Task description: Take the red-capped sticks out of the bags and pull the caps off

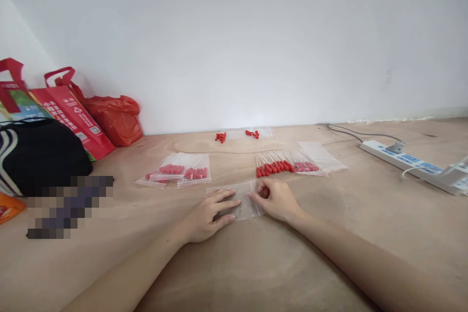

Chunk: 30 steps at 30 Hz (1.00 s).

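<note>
A clear zip bag (244,195) lies flat on the wooden table in front of me, with nothing visible inside. My left hand (208,217) rests on its left part, fingers spread over the plastic. At the bag's right edge, the thumb and fingers of my right hand (280,200) are pinched together on the plastic. Just beyond my right hand is a row of thin white sticks with red bulb-shaped ends (272,168). Beside them, a filled clear bag (307,167) holds similar red-ended sticks, and a flat clear bag (321,156) lies next to it.
Filled bags of red-ended sticks (195,173) overlap at left. Small red pieces (221,137) and another clear bag (236,134) lie near the wall. Red shopping bags (73,112) and a black bag (44,156) stand left. A white power strip (409,161) with cables sits right.
</note>
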Motion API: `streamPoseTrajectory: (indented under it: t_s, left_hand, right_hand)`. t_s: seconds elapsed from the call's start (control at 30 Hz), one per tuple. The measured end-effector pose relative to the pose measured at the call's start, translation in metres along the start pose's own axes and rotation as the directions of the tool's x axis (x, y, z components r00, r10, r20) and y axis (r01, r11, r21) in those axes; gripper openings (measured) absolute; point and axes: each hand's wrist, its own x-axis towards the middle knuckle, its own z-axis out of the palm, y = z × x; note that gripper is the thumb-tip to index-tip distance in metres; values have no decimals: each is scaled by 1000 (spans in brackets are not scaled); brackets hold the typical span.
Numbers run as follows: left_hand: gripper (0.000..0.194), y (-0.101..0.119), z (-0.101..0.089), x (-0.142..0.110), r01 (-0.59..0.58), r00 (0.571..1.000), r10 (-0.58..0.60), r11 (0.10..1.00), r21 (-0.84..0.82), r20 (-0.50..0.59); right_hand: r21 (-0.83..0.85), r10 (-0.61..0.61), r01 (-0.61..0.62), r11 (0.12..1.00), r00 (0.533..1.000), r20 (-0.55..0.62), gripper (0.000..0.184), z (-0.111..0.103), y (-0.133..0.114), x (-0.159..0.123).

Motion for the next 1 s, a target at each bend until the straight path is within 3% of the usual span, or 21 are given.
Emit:
streamPoseTrajectory:
  t_s: [0.07,0.13,0.33,0.47,0.57,0.67,0.73,0.77,0.83,0.9,0.93,0.97,1.0]
  left_hand:
    - [38,0,0,0,1,1000,-1,1000,-1,-1]
    - [38,0,-1,0,0,1000,0,1000,-8,-7]
    - [38,-1,-1,0,-57,998,57,998,-34,4]
    - [41,0,-2,-1,-72,997,73,996,-47,12]
    - [46,-1,-1,-3,-55,998,54,998,-27,-46]
    - [54,-3,0,-4,-24,986,23,1000,-4,-166]
    - [58,-4,0,-4,-6,974,7,1000,5,-227]
    - [59,-4,1,-4,1,971,0,1000,8,-239]
    - [59,-4,1,-3,20,974,-17,1000,10,-225]
    - [60,-3,1,-3,40,981,-37,999,10,-188]
    - [60,-3,1,-3,50,984,-47,999,10,-170]
    - [60,-2,0,-3,59,986,-57,998,10,-158]
    - [60,-2,0,-3,67,987,-65,998,10,-147]
  right_hand:
    - [-73,53,-55,996,998,-33,19,5,-1,1]
    - [-119,71,-79,990,995,-69,24,8,0,1]
    - [-76,25,-27,997,999,-31,20,5,2,3]
    - [210,31,-45,977,997,72,13,9,3,4]
    - [526,-25,-45,850,992,125,17,8,6,7]
    - [656,-47,19,754,999,26,18,-11,17,15]
    - [661,60,43,749,989,-132,19,-33,33,24]
    - [637,160,48,769,951,-265,20,-45,44,28]
    - [547,303,33,837,804,-512,21,-68,71,33]
    - [359,291,-17,933,623,-726,17,-86,100,34]
    - [219,218,-68,973,571,-792,15,-92,114,33]
    - [83,140,-127,988,548,-825,14,-96,126,32]
    - [-28,81,-176,984,580,-810,15,-99,137,30]
